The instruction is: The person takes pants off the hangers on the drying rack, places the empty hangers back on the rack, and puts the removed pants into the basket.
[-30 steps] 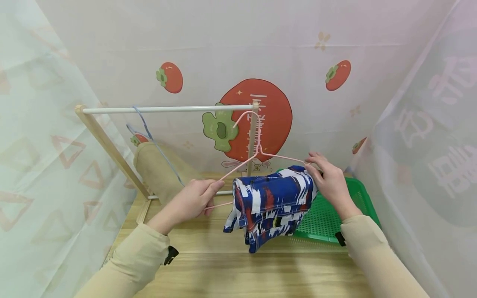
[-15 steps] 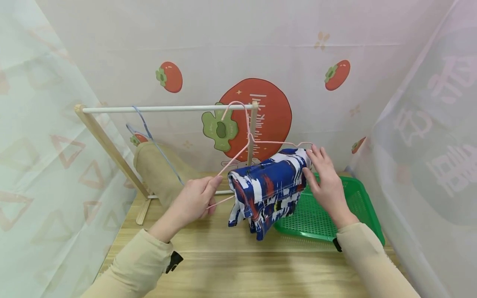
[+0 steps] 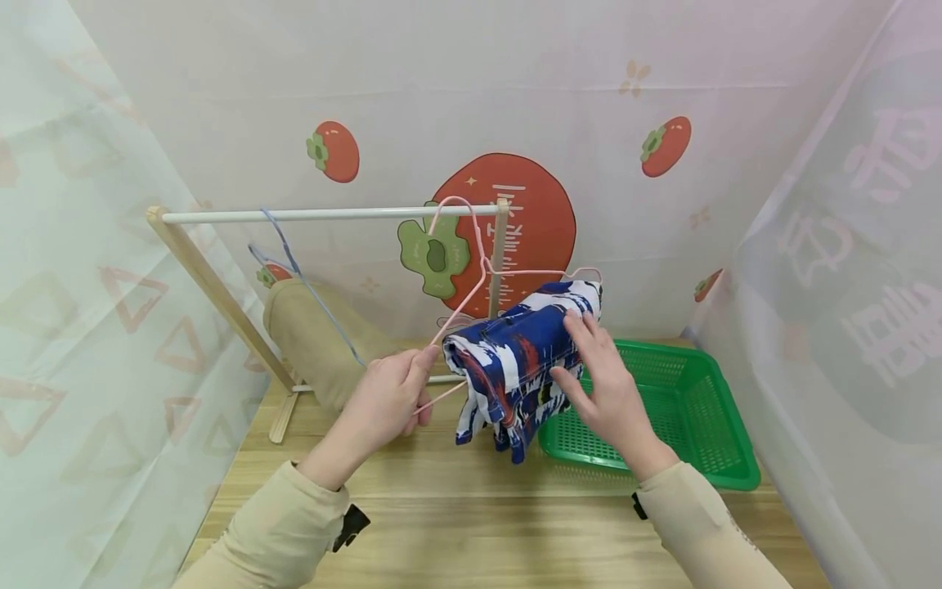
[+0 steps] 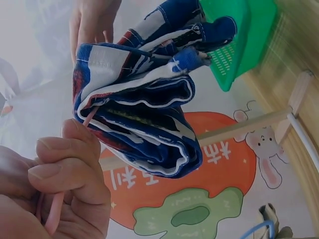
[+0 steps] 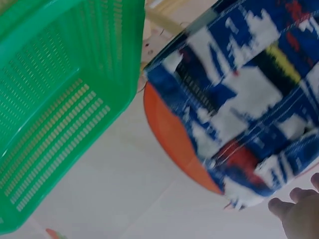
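A pink wire hanger [image 3: 530, 272] is held up in front of the rack, its left corner gripped by my left hand [image 3: 393, 393]. Over its lower bar hangs a folded blue, white and red patterned garment [image 3: 526, 339]. In the left wrist view, curled fingers [image 4: 75, 169] wrap the pink wire beside the garment's rolled edges [image 4: 149, 124]. My right hand [image 3: 607, 397] lies against the garment's right front, fingers spread and mostly straight. The hanger's hook is up near the rack's white rail [image 3: 331, 215], overlapping it in the head view.
A green plastic basket [image 3: 739, 442] stands on the wooden table [image 3: 456, 532] at right. On the rack's left, a blue hanger [image 3: 284, 245] carries a khaki garment [image 3: 312, 339]. A wooden post [image 3: 221, 298] supports the rail's left end. Printed curtains enclose the back and sides.
Hanger and garment have moved up and left, bringing the hook to rail height. My right hand has let go of the hanger's right corner and shifted left onto the cloth.
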